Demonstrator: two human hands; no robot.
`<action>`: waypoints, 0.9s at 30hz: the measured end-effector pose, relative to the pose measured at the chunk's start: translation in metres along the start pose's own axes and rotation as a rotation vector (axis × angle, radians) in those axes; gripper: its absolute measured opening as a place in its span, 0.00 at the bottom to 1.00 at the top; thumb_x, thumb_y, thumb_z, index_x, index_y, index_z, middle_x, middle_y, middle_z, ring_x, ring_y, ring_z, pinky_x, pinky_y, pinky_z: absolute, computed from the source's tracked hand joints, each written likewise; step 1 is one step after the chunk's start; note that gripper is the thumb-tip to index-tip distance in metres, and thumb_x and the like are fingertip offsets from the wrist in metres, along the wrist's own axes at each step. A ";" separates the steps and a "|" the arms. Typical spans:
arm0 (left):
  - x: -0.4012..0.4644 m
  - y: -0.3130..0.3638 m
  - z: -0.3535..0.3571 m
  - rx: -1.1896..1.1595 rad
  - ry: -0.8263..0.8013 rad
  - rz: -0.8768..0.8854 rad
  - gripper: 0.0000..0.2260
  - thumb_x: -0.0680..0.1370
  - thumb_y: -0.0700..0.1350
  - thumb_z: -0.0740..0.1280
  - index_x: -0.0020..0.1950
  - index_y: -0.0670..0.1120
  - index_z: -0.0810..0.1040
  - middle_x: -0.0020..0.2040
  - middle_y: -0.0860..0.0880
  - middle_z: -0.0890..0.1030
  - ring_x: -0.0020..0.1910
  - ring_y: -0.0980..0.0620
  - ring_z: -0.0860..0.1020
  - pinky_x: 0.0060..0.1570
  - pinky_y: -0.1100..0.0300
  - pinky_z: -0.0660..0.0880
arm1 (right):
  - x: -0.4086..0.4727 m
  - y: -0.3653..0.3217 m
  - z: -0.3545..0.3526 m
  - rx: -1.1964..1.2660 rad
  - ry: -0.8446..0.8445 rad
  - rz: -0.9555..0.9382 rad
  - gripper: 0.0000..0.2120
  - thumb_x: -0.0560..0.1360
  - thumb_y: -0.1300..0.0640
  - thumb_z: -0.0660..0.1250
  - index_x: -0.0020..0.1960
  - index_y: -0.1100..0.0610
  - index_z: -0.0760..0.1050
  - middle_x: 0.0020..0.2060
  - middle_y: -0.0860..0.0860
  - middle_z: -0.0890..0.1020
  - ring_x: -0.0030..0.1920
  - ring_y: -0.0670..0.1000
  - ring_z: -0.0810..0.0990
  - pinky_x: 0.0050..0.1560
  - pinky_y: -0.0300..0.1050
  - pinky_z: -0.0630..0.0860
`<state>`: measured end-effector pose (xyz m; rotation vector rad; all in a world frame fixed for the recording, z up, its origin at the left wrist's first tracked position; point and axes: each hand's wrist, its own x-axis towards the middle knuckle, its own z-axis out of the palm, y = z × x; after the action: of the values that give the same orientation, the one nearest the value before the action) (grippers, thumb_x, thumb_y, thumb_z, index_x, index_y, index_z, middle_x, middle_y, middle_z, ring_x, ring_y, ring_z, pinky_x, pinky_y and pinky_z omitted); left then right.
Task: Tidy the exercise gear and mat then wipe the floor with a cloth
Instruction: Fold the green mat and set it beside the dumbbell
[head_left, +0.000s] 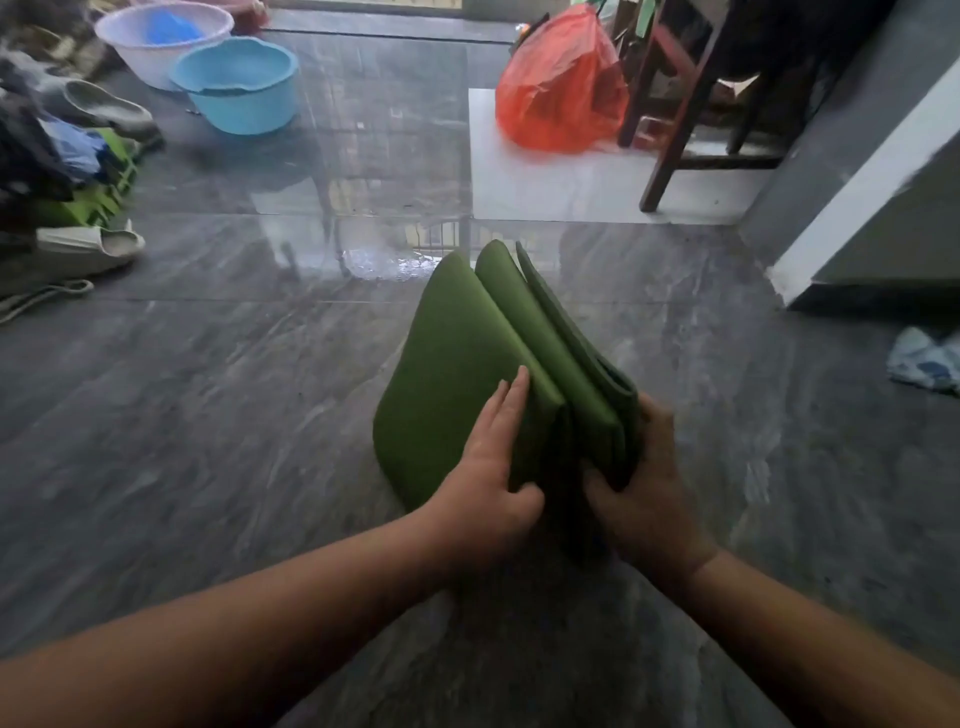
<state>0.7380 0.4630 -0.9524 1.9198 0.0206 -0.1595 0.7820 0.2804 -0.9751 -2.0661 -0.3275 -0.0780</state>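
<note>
Both hands work at the near end of a folded green mat (457, 364), low in the middle of the frame. On that side, the left hand (491, 475) lies flat against the mat's broad outer face, fingers (511, 402) stretched up along the edge of the first fold and thumb tucked round the near end. From the other side the right hand (647, 488) wraps the outermost layers, its thumb curled over their near edge, so the bundle is pressed between the two palms. Three or four folds show, fanning apart toward the far end; the mat seems to rest on the floor (208, 426), but its underside is hidden.

Dark grey marble-patterned tiles make up the floor, glossy, with a wet-looking patch just beyond the mat. At the right edge of the frame, about level with the mat and well apart from it, lies a crumpled blue-and-white cloth (922, 361).

In the upper left stand a pale blue basin (236, 85) and, just behind it, a white basin (156, 39) with something blue inside. Below them along the left edge sit grey slippers (101, 106), a beige slipper (88, 244) and a heap of dark clothes on something bright green. At upper centre-right an orange plastic bag (563, 83) rests on a light floor panel, beside the legs of a dark wooden chair (670, 119).
</note>
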 end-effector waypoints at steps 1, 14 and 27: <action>0.001 0.005 0.010 -0.021 0.001 0.016 0.45 0.67 0.41 0.62 0.76 0.68 0.45 0.81 0.54 0.49 0.79 0.62 0.47 0.76 0.65 0.50 | -0.005 0.004 -0.005 0.019 0.013 0.016 0.34 0.69 0.56 0.70 0.69 0.39 0.60 0.60 0.42 0.75 0.59 0.47 0.79 0.59 0.54 0.78; 0.029 0.003 0.055 -0.232 -0.005 0.082 0.41 0.66 0.35 0.58 0.78 0.58 0.57 0.75 0.56 0.66 0.73 0.61 0.66 0.59 0.65 0.74 | -0.005 0.007 -0.024 0.152 0.403 0.154 0.30 0.67 0.65 0.78 0.56 0.40 0.68 0.47 0.32 0.80 0.50 0.32 0.79 0.51 0.31 0.75; 0.017 -0.050 -0.097 0.132 0.438 -0.178 0.48 0.72 0.51 0.76 0.79 0.62 0.44 0.81 0.52 0.47 0.79 0.45 0.48 0.76 0.40 0.51 | 0.020 -0.023 -0.027 0.460 0.200 0.207 0.27 0.71 0.70 0.73 0.62 0.47 0.71 0.51 0.43 0.82 0.49 0.39 0.83 0.49 0.37 0.81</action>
<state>0.7605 0.5705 -0.9682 2.0500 0.4856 0.1468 0.7978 0.2716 -0.9382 -1.6084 -0.0018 -0.0752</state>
